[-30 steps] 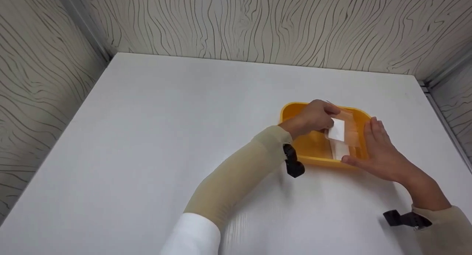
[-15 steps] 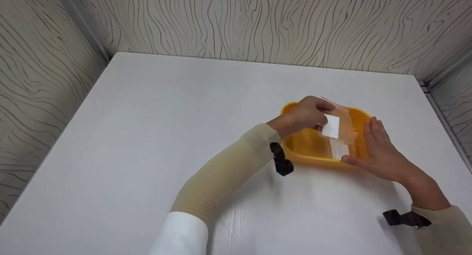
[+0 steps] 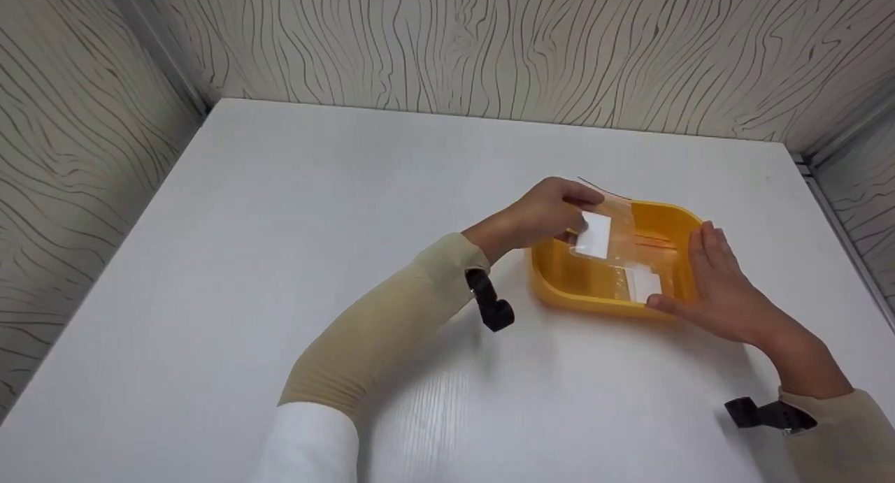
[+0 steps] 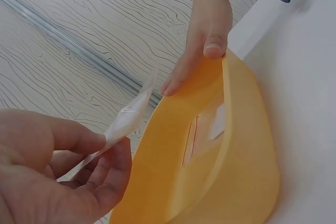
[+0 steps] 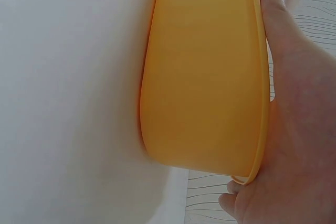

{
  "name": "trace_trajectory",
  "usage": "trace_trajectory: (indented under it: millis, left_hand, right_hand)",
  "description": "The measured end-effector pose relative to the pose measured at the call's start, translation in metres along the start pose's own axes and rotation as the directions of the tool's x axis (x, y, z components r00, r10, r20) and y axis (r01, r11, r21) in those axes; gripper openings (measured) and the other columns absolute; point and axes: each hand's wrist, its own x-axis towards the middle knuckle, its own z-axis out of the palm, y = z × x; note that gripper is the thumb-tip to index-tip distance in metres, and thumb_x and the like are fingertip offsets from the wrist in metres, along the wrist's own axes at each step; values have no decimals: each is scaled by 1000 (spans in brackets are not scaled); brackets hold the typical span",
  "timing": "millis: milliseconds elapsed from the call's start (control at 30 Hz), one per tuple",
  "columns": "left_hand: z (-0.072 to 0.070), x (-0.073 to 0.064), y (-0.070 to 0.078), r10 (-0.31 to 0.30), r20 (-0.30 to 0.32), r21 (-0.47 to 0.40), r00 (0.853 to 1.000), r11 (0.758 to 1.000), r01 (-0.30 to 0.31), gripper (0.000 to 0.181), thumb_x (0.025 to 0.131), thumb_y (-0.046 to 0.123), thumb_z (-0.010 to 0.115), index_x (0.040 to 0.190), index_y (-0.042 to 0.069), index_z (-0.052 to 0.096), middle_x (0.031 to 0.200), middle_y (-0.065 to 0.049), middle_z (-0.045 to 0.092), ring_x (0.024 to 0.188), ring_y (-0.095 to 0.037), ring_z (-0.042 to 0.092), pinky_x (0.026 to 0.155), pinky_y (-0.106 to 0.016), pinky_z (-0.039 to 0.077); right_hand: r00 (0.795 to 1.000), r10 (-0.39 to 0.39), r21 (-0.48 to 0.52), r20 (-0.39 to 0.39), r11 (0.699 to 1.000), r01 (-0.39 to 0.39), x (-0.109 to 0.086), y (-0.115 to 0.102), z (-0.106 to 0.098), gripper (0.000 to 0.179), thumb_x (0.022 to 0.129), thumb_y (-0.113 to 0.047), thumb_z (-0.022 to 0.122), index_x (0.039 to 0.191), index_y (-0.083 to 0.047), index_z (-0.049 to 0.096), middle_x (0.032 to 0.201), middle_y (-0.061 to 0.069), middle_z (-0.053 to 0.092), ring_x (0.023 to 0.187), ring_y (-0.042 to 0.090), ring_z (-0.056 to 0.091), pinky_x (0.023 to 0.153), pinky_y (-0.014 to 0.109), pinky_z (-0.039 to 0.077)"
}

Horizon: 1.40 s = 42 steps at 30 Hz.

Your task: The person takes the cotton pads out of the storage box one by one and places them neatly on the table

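1. Head view: white table [image 3: 210, 294] carries the whole work. The yellow tub [image 3: 580, 304] stands on it, presumably set within reach of both hands.
2. Right hand [image 3: 731, 298] lies against the tub's right end. Its fingers are straight and close together; the thumb is spread apart onto the near rim. This bracing probably keeps the light tub from sliding.
3. Left hand [image 3: 545, 209] pinches a clear bag [image 3: 622, 224] between thumb and fingers. A grip near one side suits thin, limp film and leaves most of the bag spread.
4. The held bag is raised over the tub; the left wrist view shows it tilted, apart from the contents below.
5. A second clear bag [image 3: 666, 265] lies inside the tub towards the right end, contained by the walls.
6. Each bag shows a white insert: the upper insert [image 3: 593, 235] beside the pinching fingers, the lower insert [image 3: 643, 286] near the right thumb.
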Motion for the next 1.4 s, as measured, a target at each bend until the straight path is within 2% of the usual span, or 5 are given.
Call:
trace_trajectory:
  millis: [167,433,800,1033,1400]
  left_hand:
    - [-15,-6,-8,0,-17,7,1000,1000,0,43,94,-5,66,133,12,67,112,3,62,97,-16,62,79,-24,60]
    - [-46,-17,-20,52,0,-74,999,996,-52,46,92,-11,59,135,5,63,116,-5,62,91,-18,62,80,-28,60]
    - [-82,-33,-26,50,-14,-63,999,997,-51,49,93,-11,58,139,5,61,131,-8,59,100,-21,62,87,-30,59]
    - [-99,-46,-30,56,-24,-41,998,998,-57,50,93,-10,58,140,5,60,134,-9,57,105,-24,62,88,-31,59]
    - [-118,-59,-36,60,-49,-73,997,995,-64,49,94,-12,56,140,5,60,135,-8,57,106,-25,63,90,-34,59]
  right_hand:
    - [1000,-4,9,-10,1000,4,0,1,0,127,91,-56,69,151,12,-20,160,30,-28,147,49,-25,113,74,7]
    - [999,-28,11,-16,1000,28,-1,3,2,125,92,-55,68,150,13,-20,159,29,-30,147,49,-25,117,68,-2]
    - [1000,-13,6,-15,1000,13,-1,2,2,126,91,-56,68,151,11,-20,160,29,-30,147,49,-24,116,71,3]
    - [1000,-6,6,-14,1000,6,-1,2,2,126,91,-56,69,151,11,-19,160,29,-28,148,49,-24,115,73,6]
    - [999,-40,26,-26,999,40,-3,2,2,123,93,-53,68,152,14,-16,160,29,-29,147,48,-26,117,69,-1]
